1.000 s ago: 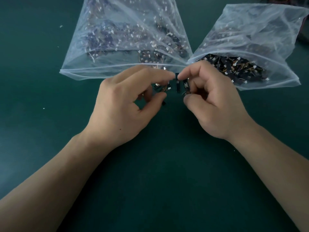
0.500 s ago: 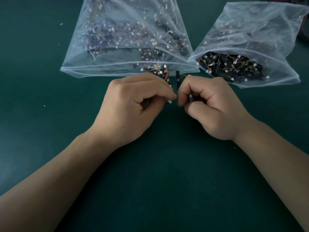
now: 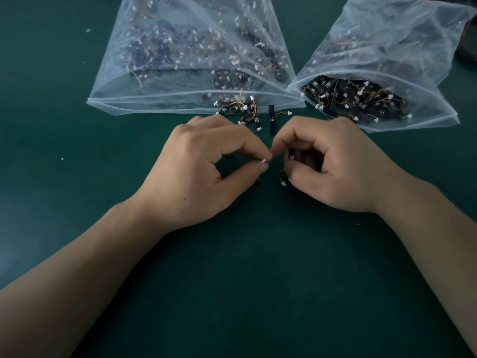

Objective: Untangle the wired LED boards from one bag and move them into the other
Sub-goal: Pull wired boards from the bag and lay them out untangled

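While both forearms rest over the dark green table (image 3: 77, 156), the two hands meet just in front of the mouths of two clear plastic bags. The left hand (image 3: 201, 171) pinches a small white plug (image 3: 263, 160) between thumb and forefinger, the fingertips pressed together on it. A dark bit of board (image 3: 257, 182) shows just below that thumb; whether it hangs from the plug I cannot tell. The right hand (image 3: 330, 166) is curled shut around a small black board (image 3: 291, 153), of which only an edge shows inside the fingers, and a second white plug (image 3: 284, 183) sticks out under its thumb. The forefingers of the two hands nearly touch.

Beyond the knuckles, a tangled clump of boards (image 3: 245, 112) with orange and yellow wires lies on the table at the mouth of the left bag (image 3: 165, 81), partly spilling out of it. One single black board (image 3: 271, 119) lies apart, just beside the clump, between the two bags, with its wire running right. The right bag (image 3: 387, 47) holds a dense heap of boards (image 3: 353, 99) near its open mouth. The left bag's contents are blurred by the plastic.
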`<state>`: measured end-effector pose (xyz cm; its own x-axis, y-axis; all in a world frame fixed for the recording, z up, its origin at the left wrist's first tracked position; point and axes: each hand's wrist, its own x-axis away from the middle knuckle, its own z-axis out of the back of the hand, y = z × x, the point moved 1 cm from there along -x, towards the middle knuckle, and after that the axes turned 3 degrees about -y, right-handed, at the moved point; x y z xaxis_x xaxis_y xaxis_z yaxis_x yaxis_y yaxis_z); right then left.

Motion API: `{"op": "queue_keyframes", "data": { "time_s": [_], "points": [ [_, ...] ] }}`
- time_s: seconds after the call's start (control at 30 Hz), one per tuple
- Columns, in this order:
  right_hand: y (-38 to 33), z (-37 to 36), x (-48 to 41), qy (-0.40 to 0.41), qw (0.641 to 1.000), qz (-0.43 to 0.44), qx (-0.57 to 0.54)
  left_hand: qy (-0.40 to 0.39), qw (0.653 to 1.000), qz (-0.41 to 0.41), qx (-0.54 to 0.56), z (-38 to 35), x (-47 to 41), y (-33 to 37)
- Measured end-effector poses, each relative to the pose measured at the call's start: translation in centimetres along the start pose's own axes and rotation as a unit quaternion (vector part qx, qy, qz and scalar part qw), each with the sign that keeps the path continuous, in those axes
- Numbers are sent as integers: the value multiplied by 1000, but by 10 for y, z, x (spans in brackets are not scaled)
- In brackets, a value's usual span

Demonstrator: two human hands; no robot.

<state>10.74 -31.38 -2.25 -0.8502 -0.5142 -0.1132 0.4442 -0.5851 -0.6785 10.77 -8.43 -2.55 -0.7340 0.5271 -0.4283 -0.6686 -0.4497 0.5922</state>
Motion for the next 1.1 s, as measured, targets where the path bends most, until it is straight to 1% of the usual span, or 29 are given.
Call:
{"op": "queue_keyframes", "data": {
  "time_s": [0.13, 0.23, 0.37, 0.47, 0.6, 1.1],
  "points": [
    [2, 0, -4, -3, 999, -18, 51, -10, 999, -34, -10, -1, -3, -2],
    [1, -1, -7, -6, 996, -8, 84, -18, 1000, -5, -14, 0, -3, -4],
    [3, 0, -6, -10, 996, 9, 92, -20, 999, 12, -37, -1, 0, -3],
    [7, 4, -6, -3, 996, 12, 92, -43, 998, 10, -52, 0, 0, -2],
    [11, 7, -7, -2, 998, 8, 69, -63, 995, -12, -70, 4, -1, -1],
    [9, 0, -7, 16, 994, -13, 105, -118, 987, -46, -102, 3, -2, -8]
  ]
}}
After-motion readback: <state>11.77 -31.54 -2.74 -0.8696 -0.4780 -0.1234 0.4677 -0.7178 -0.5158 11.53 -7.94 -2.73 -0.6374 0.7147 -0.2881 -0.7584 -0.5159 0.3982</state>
